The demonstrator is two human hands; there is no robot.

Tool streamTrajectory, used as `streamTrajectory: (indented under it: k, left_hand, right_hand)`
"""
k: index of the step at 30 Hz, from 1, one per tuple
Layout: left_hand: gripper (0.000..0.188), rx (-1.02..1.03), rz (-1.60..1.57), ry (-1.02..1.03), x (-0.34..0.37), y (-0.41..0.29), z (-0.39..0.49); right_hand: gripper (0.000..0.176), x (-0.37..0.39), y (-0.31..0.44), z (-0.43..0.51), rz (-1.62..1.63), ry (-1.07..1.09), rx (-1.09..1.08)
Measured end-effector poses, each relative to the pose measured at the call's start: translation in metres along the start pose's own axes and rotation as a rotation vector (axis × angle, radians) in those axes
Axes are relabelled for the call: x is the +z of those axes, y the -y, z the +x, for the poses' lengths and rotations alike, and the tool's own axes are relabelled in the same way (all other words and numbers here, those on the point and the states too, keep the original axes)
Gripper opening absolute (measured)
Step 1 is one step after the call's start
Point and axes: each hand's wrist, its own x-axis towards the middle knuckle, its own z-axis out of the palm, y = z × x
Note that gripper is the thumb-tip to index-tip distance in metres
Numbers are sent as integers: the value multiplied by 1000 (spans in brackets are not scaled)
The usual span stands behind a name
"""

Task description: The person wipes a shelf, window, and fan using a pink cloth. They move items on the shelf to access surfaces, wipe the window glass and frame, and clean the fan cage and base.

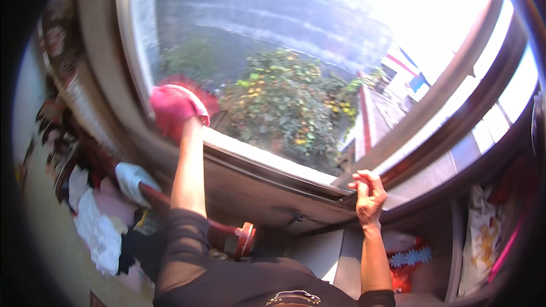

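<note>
A pink-red cloth (172, 106) covers my left hand (183, 108) and lies against the lower left corner of the window glass (273, 94), beside the frame. The cloth hides my fingers, so their grip does not show. My right hand (370, 198) is raised at the lower right corner of the window frame (277, 170), its fingers bent and nothing seen in them. Whether it touches the frame is not plain. Leafy plants with yellow patches show through the glass.
Left of me, a pile of clothes (100, 230) lies by a reddish wooden rail (158, 196) with a pale cloth over it. Open shelving (456, 251) on the right holds a patterned fabric item (484, 238) and a blue fringed thing (411, 256).
</note>
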Motion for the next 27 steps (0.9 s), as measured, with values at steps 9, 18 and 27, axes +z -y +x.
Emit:
streamTrajectory:
  k: [9, 18, 27]
  left_hand:
    - [58, 930, -888, 120, -118, -273, -236]
    - [46, 1653, -955, 191, -170, -259, -264]
    - [58, 873, -673, -205, -92, -201, -12]
  right_hand:
    - [31, -4, 16, 34, -135, -313, -282]
    - [43, -13, 34, 41, -267, -317, -284]
    - [44, 7, 60, 66, -434, -169, -514]
